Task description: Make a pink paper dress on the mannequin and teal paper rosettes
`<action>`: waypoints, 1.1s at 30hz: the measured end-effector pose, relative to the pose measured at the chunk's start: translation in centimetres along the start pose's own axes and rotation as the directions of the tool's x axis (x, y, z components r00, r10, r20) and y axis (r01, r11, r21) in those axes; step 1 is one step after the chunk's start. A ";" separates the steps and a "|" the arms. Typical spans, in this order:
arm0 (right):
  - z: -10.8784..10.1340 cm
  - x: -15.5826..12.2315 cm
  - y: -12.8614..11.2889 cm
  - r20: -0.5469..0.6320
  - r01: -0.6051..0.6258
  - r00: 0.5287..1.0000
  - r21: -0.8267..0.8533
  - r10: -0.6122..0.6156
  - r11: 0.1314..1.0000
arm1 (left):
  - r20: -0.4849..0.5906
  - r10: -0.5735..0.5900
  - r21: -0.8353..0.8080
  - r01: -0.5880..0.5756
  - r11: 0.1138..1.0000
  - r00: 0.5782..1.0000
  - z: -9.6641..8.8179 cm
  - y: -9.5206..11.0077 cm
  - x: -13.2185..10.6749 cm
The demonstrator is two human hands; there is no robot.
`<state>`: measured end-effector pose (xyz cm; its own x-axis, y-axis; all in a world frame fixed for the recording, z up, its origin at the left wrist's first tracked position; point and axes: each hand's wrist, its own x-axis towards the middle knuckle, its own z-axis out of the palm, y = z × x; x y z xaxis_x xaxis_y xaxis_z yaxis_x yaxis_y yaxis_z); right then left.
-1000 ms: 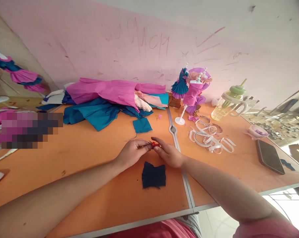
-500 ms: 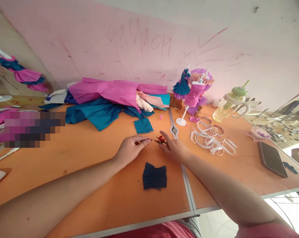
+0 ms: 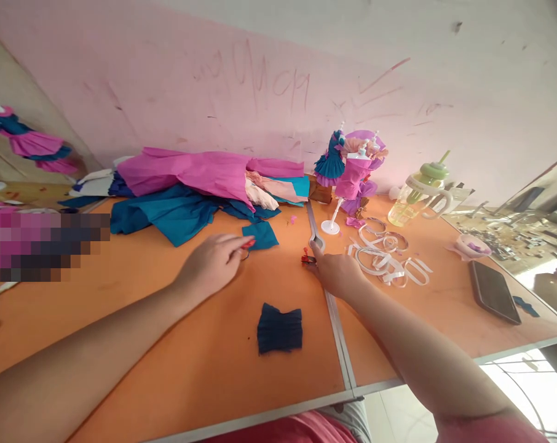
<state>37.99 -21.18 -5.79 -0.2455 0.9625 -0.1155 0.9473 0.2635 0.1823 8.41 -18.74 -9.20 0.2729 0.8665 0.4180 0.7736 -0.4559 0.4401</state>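
My left hand is closed, its fingertips pinching a small red piece with a thin dark part below it. That piece is close to the near edge of a teal fabric square; whether they touch I cannot tell. My right hand is low over the table, its fingers closed about a small red-and-black object, which looks like a clip or several clips. The palm hides part of it. Nearer to me, between my forearms, a dark blue gathered fabric piece lies flat.
Pink and teal cloth is heaped along the wall. Small dress stands, a drink bottle and curled white strips are to the right, with a phone beyond. A metal-edged seam crosses the orange table.
My hands have moved apart. The left has gone left and slightly up with the red piece, towards the teal square. The right stays near the seam with the red-and-black object. The view has shifted slightly.
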 end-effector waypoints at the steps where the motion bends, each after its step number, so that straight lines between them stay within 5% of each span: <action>1: -0.1 0.0 0.1 -0.005 0.000 1.000 -0.007 0.000 1.000 | -0.011 -0.005 0.022 0.005 1.000 1.000 -0.8 -0.7 0.3; 4: -0.5 -0.1 0.7 -0.029 0.060 0.998 -0.016 -0.060 0.998 | -0.029 -0.055 0.001 0.055 0.998 0.998 -1.6 -1.7 0.6; 11: -1.0 -0.4 1.4 -0.070 0.225 0.971 -0.037 -0.227 0.974 | 0.022 -0.155 -0.225 0.156 0.962 0.988 1.9 -0.3 -0.6; 18: -0.5 0.1 2.1 -0.066 -0.012 0.998 0.158 0.023 0.987 | 0.138 -0.201 -0.440 0.242 0.865 0.970 2.3 -0.4 -0.9; 23: -0.5 -0.1 2.3 -0.099 0.091 0.993 0.230 -0.070 0.969 | 0.232 -0.175 -0.606 0.283 0.743 0.957 2.6 1.0 -0.9; 26: -0.4 -0.4 0.7 -0.156 0.211 0.975 0.417 -0.159 0.884 | 0.332 -0.184 -0.710 0.373 0.597 0.925 2.4 2.9 -1.2; 30: -0.1 -0.9 -2.4 -0.310 0.353 0.934 0.728 -0.177 0.587 | 0.428 -0.195 -0.720 0.463 0.516 0.883 2.5 5.4 -1.9; 33: 0.2 -0.9 -3.3 -0.335 0.360 0.929 0.726 -0.156 0.586 | 0.445 -0.185 -0.731 0.475 0.490 0.876 2.7 6.1 -2.2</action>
<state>35.15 -22.90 -6.50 -0.4451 0.8748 0.1915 0.6160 0.4543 -0.6436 14.02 -22.91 -9.59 0.3502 0.9341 -0.0689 0.0903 0.0395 0.9951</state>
